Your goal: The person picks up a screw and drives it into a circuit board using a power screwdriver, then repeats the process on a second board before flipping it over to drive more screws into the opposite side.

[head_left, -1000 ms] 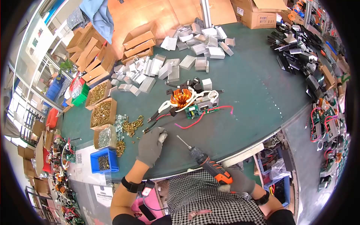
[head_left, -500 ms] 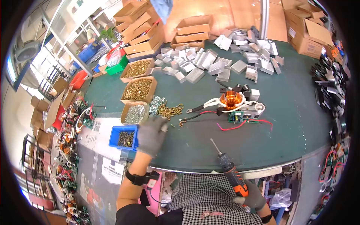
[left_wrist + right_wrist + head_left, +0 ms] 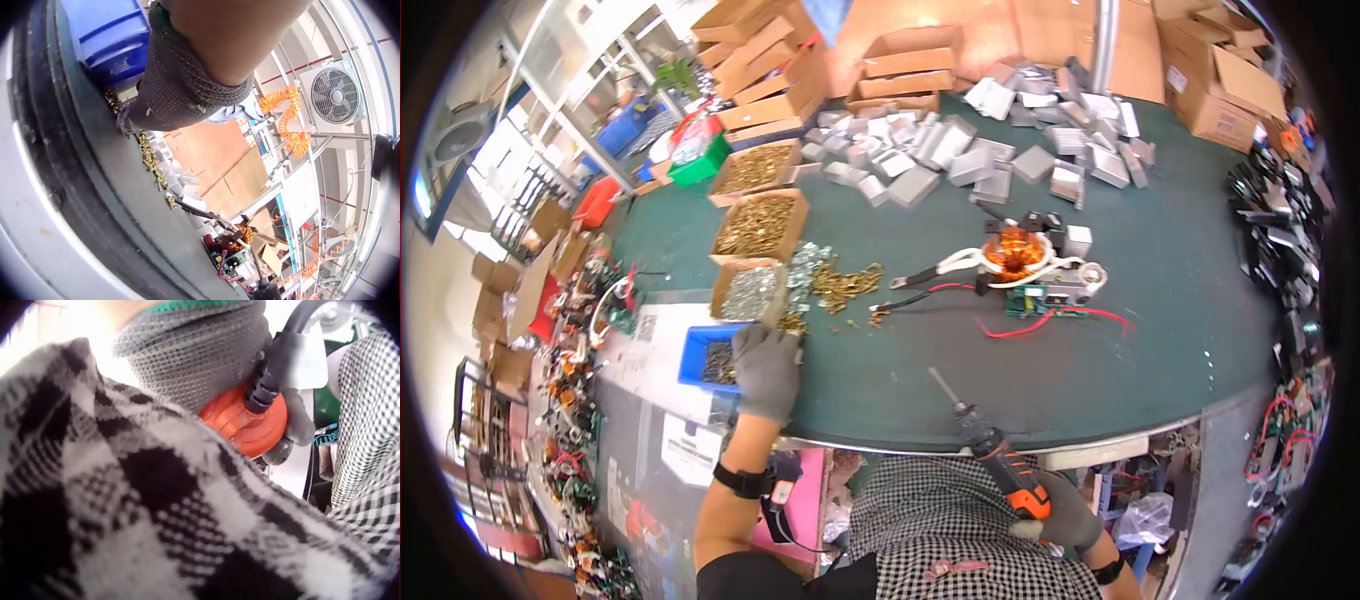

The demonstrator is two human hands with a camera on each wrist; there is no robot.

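My gloved left hand (image 3: 767, 372) reaches down beside a blue bin (image 3: 691, 356) of dark screws. Its fingertips are right by a small pile of brass screws (image 3: 792, 323); in the left wrist view the glove (image 3: 178, 87) hides most of the fingers. I cannot tell whether they pinch anything. My gloved right hand (image 3: 1068, 513) grips an orange-and-black electric screwdriver (image 3: 1000, 462) by its body, its long bit pointing up-left over the table's front edge. In the right wrist view a black cord (image 3: 265, 378) leaves the tool's orange end (image 3: 262, 428). Checked cloth covers much of that view.
On the green table lies a circuit assembly with a copper coil (image 3: 1014, 254) and loose red wires (image 3: 1040, 325). Cardboard boxes of brass screws (image 3: 757, 225) and silvery fasteners (image 3: 750, 293) line the left. Aluminium heat sinks (image 3: 915, 185) are heaped behind; black parts (image 3: 1270, 230) lie right.
The head view has swung left. My left hand has moved left across the table to the blue bin and the small brass pile. The right hand still grips the electric screwdriver.
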